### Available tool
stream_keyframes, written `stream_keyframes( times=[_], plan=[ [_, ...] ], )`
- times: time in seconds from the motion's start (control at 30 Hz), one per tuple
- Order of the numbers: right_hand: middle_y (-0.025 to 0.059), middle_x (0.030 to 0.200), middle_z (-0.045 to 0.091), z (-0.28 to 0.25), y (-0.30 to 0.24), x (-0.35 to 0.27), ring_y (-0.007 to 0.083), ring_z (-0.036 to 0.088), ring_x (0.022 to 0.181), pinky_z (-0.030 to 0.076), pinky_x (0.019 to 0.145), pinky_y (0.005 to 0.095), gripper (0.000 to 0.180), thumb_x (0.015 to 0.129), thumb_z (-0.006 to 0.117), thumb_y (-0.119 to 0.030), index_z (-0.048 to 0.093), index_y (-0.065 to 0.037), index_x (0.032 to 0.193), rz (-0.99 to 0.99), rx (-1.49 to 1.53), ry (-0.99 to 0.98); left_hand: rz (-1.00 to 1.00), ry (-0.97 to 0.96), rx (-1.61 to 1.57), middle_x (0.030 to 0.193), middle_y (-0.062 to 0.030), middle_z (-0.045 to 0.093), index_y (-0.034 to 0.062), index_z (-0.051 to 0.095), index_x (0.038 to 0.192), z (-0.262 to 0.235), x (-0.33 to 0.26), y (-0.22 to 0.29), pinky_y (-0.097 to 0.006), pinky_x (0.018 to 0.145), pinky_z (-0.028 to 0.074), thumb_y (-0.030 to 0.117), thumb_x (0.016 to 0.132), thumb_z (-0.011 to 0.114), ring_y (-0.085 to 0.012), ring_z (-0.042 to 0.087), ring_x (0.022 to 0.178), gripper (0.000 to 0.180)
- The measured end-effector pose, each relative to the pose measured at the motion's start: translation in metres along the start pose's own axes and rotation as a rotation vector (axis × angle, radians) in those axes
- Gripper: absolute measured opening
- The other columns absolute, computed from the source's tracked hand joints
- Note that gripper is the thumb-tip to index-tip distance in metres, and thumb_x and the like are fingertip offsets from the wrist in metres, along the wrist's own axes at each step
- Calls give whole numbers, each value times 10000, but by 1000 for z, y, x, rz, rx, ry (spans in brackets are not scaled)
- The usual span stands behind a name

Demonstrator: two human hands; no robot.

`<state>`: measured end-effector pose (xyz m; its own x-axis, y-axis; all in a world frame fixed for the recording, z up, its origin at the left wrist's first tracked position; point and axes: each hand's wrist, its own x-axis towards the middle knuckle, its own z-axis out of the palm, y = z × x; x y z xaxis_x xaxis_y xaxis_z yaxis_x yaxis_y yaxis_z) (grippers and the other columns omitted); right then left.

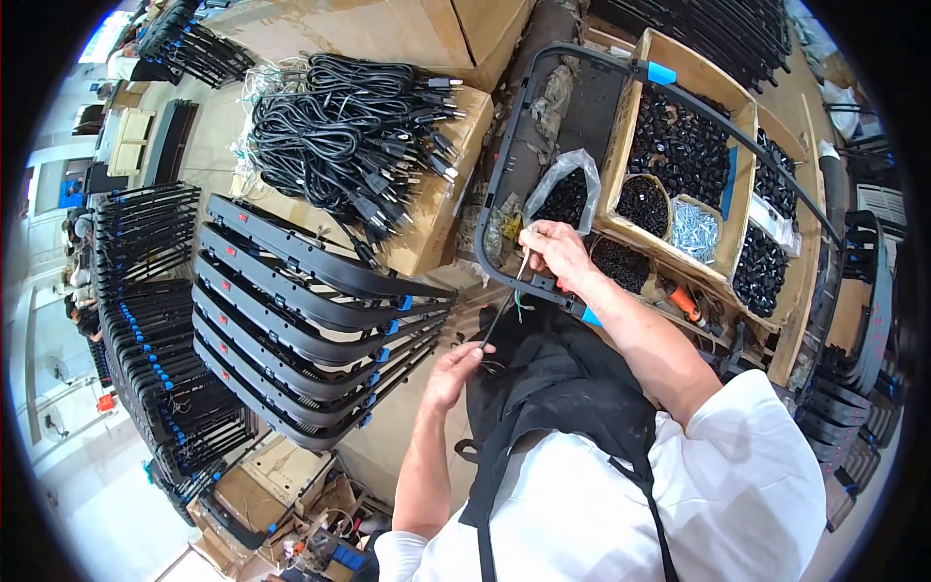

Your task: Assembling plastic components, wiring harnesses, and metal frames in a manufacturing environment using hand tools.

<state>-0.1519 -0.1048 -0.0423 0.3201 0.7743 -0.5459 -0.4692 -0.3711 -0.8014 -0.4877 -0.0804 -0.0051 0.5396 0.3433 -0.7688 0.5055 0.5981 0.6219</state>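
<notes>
My left hand (452,375) is closed with thumb and fingers on the lower end of a thin cord (501,320), dark there and paler toward its top. In my right hand (560,252) the upper, pale end is pinched; what lies inside the fingers is hidden. A fine greenish wire (519,308) hangs beside the cord. Under my right wrist runs the near corner of a black plastic frame (493,189), a large rounded loop with blue pieces (661,74) on it. Just beyond that hand stands a clear plastic bag (588,184) of small black parts.
Wooden trays (621,155) hold black parts and silvery screws (694,231). An orange-handled tool (685,303) lies near them. Bundled black power cords (330,136) cover a cardboard box (456,209) at the far left. Stacked black curved frames (281,320) stand left of my left hand.
</notes>
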Motion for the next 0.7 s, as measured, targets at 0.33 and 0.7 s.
stream_keyframes(
  times=[0.33,0.7],
  plan=[
    [13,894,675,-27,-16,9,100,631,648,519,519,282,197,1090,635,-220,716,-43,1063,-403,569,366,293,85,-5,881,14,618,15,668,1204,52,64,45,-241,721,452,219,1090,629,-62,529,793,236],
    [-6,708,631,5,-17,-15,101,549,639,434,588,315,383,1012,693,-361,670,-34,814,61,-413,-70,318,70,-171,957,-39,662,22,604,1115,75,87,48,-283,795,531,194,1102,634,-122,617,835,175]
  ],
)
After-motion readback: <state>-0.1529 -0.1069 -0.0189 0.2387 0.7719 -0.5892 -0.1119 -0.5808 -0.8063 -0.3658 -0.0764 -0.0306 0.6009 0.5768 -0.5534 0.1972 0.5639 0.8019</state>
